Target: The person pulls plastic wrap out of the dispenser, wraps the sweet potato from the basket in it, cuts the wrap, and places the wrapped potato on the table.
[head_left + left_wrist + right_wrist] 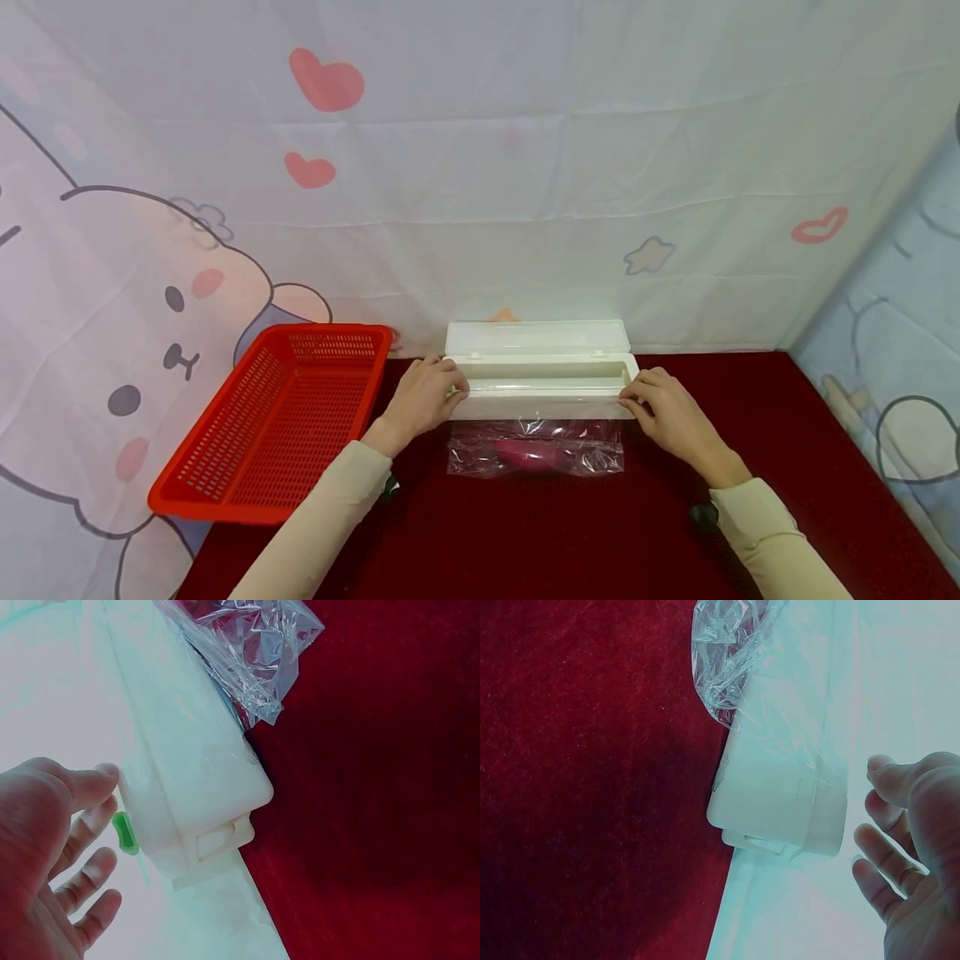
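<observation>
A long white cling film dispenser (551, 408) lies on the table, its lid (536, 337) tipped back. Inside shows a pale roll (547, 384). Clear cling film (600, 458) comes over the dispenser's front and lies crinkled on the table, with an elongated magenta thing (528, 454) showing through it. At the dispenser's left end my left hand (423, 396) pinches the film between thumb and forefinger, close to a small green piece (125, 833). My right hand (667, 415) pinches the film at the other end in the same way, its remaining fingers loosely bent.
A red plastic basket (281, 417) stands left of the dispenser, beside my left forearm. Dark red cloth (540, 542) covers the table. Right behind the dispenser hangs a pale printed curtain (525, 208), and another stretch of it borders the table's right side.
</observation>
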`<act>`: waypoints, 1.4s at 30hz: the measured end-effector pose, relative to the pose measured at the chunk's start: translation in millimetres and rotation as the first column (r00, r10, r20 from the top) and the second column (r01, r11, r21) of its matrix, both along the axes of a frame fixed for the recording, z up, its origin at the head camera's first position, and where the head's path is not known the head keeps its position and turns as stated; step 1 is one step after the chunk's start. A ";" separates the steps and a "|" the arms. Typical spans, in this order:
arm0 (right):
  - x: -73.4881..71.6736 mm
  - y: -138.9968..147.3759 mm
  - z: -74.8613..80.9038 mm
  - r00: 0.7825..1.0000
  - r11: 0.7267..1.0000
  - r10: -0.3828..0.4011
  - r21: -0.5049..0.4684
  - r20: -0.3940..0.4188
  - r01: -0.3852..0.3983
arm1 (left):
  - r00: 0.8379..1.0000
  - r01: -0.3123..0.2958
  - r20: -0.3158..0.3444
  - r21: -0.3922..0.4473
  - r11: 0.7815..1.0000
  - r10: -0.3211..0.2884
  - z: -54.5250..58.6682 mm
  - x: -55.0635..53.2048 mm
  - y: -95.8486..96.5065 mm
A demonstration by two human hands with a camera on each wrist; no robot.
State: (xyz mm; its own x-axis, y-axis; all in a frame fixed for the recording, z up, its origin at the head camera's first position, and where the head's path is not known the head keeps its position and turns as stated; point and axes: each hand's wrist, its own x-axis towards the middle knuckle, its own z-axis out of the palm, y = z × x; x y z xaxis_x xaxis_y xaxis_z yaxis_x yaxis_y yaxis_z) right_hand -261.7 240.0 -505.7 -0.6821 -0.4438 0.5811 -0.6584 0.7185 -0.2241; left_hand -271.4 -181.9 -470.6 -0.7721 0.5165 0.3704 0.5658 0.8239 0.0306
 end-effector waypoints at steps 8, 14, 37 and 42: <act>2.3 -0.1 2.1 1.000 1.000 0.021 -0.003 -0.018 -0.021 | 1.000 0.021 0.002 -0.006 1.000 -0.021 -2.5 1.5 -0.9; 3.6 -0.4 4.5 1.000 1.000 0.030 0.002 -0.002 -0.030 | 0.998 0.064 0.011 0.011 0.998 -0.064 0.0 1.8 -2.2; 20.6 -4.1 20.0 0.999 1.000 0.010 0.017 0.046 -0.011 | 0.985 0.169 -0.055 0.052 0.984 -0.166 15.3 11.6 -7.8; 26.2 -4.1 21.7 0.999 0.999 0.008 0.031 0.035 -0.009 | 0.986 0.161 -0.053 0.045 0.986 -0.158 15.9 17.7 -8.3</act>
